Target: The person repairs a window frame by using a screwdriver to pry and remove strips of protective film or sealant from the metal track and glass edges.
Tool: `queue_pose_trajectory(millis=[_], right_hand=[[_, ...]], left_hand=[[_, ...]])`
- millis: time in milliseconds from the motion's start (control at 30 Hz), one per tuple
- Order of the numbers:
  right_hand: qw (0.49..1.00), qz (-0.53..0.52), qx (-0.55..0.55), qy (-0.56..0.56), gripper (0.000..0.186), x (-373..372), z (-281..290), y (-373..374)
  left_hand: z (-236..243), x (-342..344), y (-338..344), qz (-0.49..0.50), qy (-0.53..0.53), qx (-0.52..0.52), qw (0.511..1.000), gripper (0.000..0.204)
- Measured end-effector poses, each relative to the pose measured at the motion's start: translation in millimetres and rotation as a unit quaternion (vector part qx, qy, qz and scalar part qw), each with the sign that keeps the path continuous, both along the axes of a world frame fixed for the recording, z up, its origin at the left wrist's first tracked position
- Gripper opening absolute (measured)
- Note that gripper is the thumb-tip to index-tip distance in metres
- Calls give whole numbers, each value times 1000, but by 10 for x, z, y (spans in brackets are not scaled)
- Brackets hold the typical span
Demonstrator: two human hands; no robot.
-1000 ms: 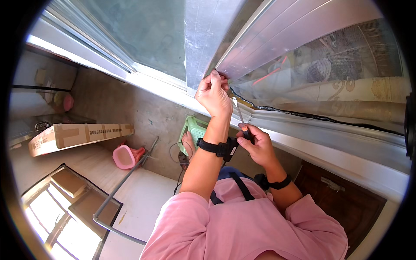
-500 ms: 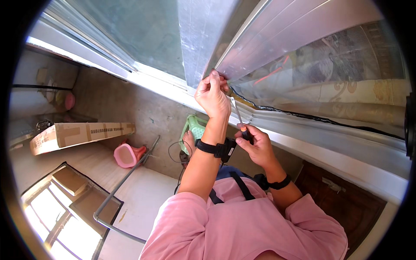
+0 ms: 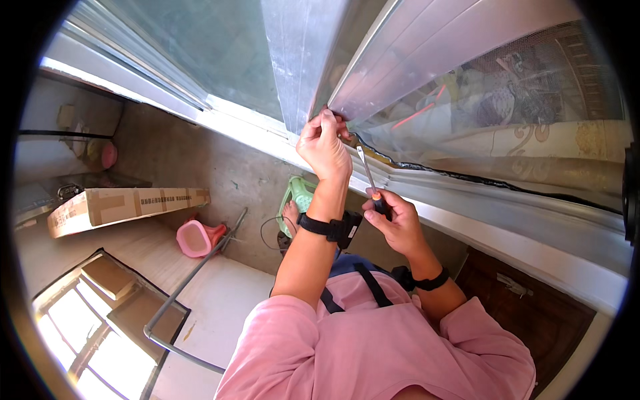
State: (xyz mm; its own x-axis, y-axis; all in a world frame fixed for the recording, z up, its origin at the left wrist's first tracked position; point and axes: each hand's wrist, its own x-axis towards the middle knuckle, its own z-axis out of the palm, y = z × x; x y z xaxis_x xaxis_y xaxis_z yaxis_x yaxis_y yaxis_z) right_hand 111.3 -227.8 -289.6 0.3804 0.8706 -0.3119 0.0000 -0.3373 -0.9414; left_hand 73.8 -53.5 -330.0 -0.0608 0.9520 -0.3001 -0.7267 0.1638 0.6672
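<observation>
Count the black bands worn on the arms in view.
2: one black band with a boxy black unit at the left hand's wrist; the other black band at the right hand's wrist. Any under the pink fabric sleeves would be hidden.

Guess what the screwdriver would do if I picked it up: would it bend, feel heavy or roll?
The screwdriver probably wouldn't bend, since its shaft looks straight and metallic. It's likely fairly light, as the right hand alone holds it. Rolling is hard to judge because the handle is mostly covered.
</observation>
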Motion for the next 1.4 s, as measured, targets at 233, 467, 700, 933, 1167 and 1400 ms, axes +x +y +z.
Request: queue_pose_trajectory(millis=[233,467,700,933,1167,1400], right_hand=[[999,6,-30,34,37,7,12,-57],[1000,-3,-8,4,36,-17,-1,-101],[1000,0,-14,2,38,-46,-5,-112],[999,-21,19,29,34,-4,-5,-159],[999,-41,5,23,32,80,-46,-279],[998,-64,-3,19,34,85,-45,-347]], left_hand=[[-18,-14,-27,-9,-48,16,999,15],[-18,-29,-5,-19,-18,10,1000,8],[-33,-4,-3,-32,33,-2,999,8],[-201,-129,-201,-32,108,12,994,13],[8,-186,-181,-327,-205,-185,904,20],[25,-153,-104,-302,-381,-245,839,13]])
